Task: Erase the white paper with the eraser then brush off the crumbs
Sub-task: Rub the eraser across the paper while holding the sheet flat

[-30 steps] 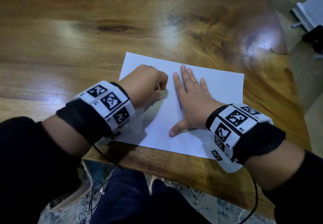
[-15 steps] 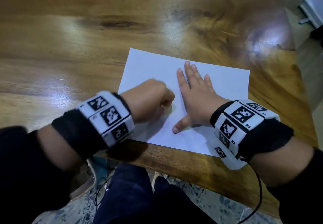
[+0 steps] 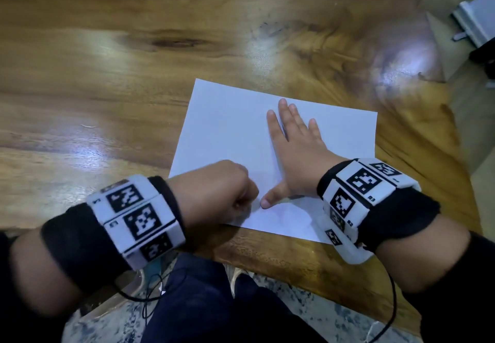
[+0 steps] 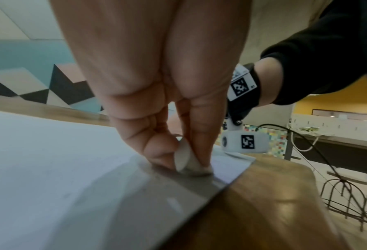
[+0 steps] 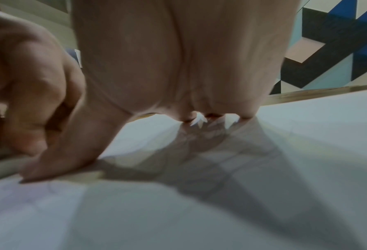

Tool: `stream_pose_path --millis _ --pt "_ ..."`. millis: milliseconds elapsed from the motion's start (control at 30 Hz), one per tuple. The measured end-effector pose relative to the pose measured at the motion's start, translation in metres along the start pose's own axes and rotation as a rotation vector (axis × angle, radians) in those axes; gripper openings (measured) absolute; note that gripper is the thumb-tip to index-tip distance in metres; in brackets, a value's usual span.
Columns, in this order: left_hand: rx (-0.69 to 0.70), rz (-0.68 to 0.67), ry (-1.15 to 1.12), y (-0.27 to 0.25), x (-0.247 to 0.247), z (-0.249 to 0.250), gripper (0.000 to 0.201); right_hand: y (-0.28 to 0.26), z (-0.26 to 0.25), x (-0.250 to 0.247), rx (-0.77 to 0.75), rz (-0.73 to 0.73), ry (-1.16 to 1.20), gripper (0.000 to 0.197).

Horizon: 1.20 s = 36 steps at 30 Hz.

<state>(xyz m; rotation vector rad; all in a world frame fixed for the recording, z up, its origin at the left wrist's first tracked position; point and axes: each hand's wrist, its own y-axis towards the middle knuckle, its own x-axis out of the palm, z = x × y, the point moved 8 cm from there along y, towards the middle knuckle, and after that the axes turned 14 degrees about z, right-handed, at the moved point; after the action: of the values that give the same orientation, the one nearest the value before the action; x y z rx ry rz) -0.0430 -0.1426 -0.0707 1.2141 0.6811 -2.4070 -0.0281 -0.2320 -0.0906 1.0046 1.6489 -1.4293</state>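
From the head camera, a sheet of white paper [image 3: 230,128] lies flat on a glossy wooden table [image 3: 107,75] with dark grain knots, its near edge close to the table's rim. The right hand [image 3: 292,155] lies palm down on the sheet, fingers straight and together, thumb stretched out sideways. The left hand [image 3: 222,192] is balled up at the sheet's near left corner, just beside that thumb; what it grips is hidden here. Both wrists carry black fabric bands with white blocks printed in black square patterns. Below the table edge a speckled floor shows.

From the left wrist camera, the left hand [image 4: 157,84] pinches a small white eraser [image 4: 189,160] between thumb and fingertips, its rounded lower end pressed onto the paper [image 4: 50,160] close to the sheet's edge, where the wood [image 4: 274,203] begins. A wall of teal, black and pale geometric panels stands behind, and a yellow wall farther right.

From the right wrist camera, blurred, the right hand [image 5: 178,67] presses flat on the smooth paper [image 5: 306,135], with the curled left hand [image 5: 24,84] beside its thumb.
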Motion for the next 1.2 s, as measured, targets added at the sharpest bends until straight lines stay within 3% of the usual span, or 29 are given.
stream_pose_path --millis 67,167,267,367,500,667,900,1000,1067,1200 --pt "-0.042 0.006 -0.011 0.008 -0.007 -0.005 0.009 0.000 -0.001 0.000 -0.001 0.006 -0.001 0.152" --pt "-0.049 0.172 0.081 0.033 -0.033 -0.013 0.002 0.000 -0.001 0.000 0.000 0.006 0.002 0.152" --pt "-0.064 0.253 0.061 0.028 -0.035 -0.016 0.016 0.000 -0.001 0.000 -0.001 0.006 0.001 0.152" --pt "-0.004 0.157 -0.006 -0.002 -0.011 -0.004 0.017 -0.001 -0.001 -0.001 0.003 -0.003 -0.008 0.152" --pt "-0.072 -0.012 -0.055 -0.007 -0.003 -0.011 0.010 -0.001 -0.001 -0.001 0.001 -0.005 -0.015 0.152" --pt "-0.236 0.305 -0.034 0.016 -0.063 -0.048 0.015 0.001 0.000 0.001 0.006 0.006 -0.017 0.153" --pt "-0.137 0.338 -0.014 0.013 -0.044 -0.032 0.007 0.001 0.000 0.001 0.004 0.002 -0.012 0.154" --pt "-0.066 0.140 -0.089 -0.016 -0.017 -0.018 0.021 0.000 0.000 0.001 0.000 0.003 -0.012 0.153" --pt "-0.081 0.034 -0.106 -0.019 -0.009 -0.017 0.012 0.000 0.000 0.000 0.003 0.005 -0.009 0.154" --pt "-0.150 0.216 -0.019 0.011 -0.037 -0.029 0.010 0.000 -0.001 0.001 0.004 0.005 0.000 0.153"
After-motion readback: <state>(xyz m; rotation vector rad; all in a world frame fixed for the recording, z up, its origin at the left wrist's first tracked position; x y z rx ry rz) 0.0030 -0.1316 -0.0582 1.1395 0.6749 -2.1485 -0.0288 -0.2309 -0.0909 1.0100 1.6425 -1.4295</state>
